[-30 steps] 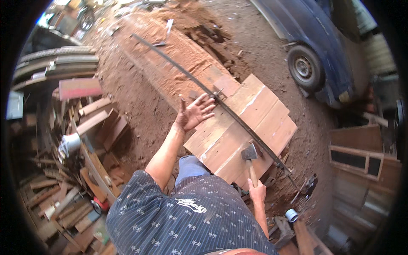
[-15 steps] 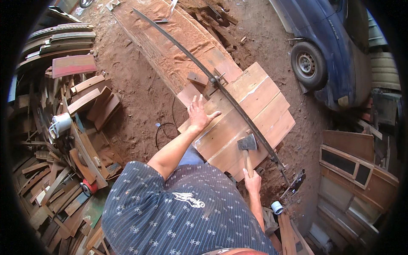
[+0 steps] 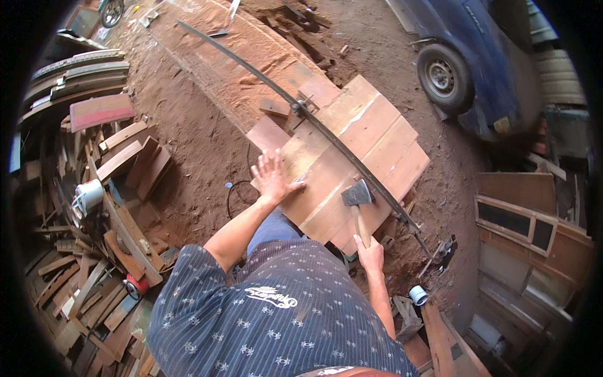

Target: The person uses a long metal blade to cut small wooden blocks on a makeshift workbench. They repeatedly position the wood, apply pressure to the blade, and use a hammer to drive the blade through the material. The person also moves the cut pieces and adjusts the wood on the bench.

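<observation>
A flat panel of several light-brown boards (image 3: 380, 135) lies across a long wooden bench (image 3: 207, 75). Diagonally over it runs a long dark metal bar clamp (image 3: 339, 146). My left hand (image 3: 272, 180) rests with fingers spread at the panel's left edge. In my right hand (image 3: 370, 253) is the wooden handle of a hatchet (image 3: 357, 194), gripped near its lower end. The dark hatchet head is over the panel's near right part, close to the bar; whether it touches the wood I cannot tell. Small wood blocks (image 3: 274, 107) sit beside the clamp's middle fitting.
Piles of scrap boards (image 3: 94, 276) fill the left side, with a white bucket (image 3: 88, 196) among them. A blue vehicle (image 3: 477, 69) stands at the far right. Framed panels (image 3: 515, 232) lean at the right. A small pale-blue can (image 3: 418, 295) is near my right forearm.
The whole view has shifted a little. My left hand has slid nearer to me along the panel's edge. My right hand keeps its grip on the hatchet, which has barely moved over the boards.
</observation>
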A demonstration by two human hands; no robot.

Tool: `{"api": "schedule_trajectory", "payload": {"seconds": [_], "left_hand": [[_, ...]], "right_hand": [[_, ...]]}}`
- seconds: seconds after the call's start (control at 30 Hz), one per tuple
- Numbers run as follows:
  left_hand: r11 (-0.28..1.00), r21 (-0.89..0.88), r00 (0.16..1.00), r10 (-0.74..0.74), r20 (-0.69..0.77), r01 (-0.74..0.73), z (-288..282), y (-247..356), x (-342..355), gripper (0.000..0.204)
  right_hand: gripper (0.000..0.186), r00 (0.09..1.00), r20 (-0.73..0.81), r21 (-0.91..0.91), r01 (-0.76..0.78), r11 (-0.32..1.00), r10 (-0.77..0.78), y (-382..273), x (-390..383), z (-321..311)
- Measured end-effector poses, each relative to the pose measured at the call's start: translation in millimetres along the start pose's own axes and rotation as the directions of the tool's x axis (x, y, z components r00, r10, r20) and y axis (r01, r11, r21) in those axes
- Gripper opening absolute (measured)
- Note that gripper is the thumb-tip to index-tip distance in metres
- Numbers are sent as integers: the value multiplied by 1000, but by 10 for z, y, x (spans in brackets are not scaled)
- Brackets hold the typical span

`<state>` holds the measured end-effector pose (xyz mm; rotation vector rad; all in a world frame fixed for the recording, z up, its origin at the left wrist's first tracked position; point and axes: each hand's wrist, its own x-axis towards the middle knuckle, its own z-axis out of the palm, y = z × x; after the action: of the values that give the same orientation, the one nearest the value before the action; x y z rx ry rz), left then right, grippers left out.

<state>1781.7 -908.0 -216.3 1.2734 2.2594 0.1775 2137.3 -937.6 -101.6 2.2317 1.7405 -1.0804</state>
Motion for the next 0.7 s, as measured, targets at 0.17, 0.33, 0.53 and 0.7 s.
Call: {"api": "schedule_trajectory", "payload": {"seconds": [0.17, 0.33, 0.53, 0.7], "left_hand": [[971, -1, 969, -238, -70, 238, -34, -215, -254, 151], [929, -173, 872, -368, -323, 328, 129, -341, -531, 136], [975, 12, 934, -210, -288, 223, 941, 519, -1513, 140], [917, -143, 854, -399, -334, 372, 762, 503, -1687, 132]], "right_hand": [[52, 994, -54, -15, 93, 996, -93, 328, 30, 19], [53, 986, 14, 19, 165, 986, -165, 785, 13, -115], [62, 970, 140, 91, 185, 979, -197, 1167, -86, -298], [67, 962, 144, 163, 208, 964, -232, 1622, -139, -342]]}}
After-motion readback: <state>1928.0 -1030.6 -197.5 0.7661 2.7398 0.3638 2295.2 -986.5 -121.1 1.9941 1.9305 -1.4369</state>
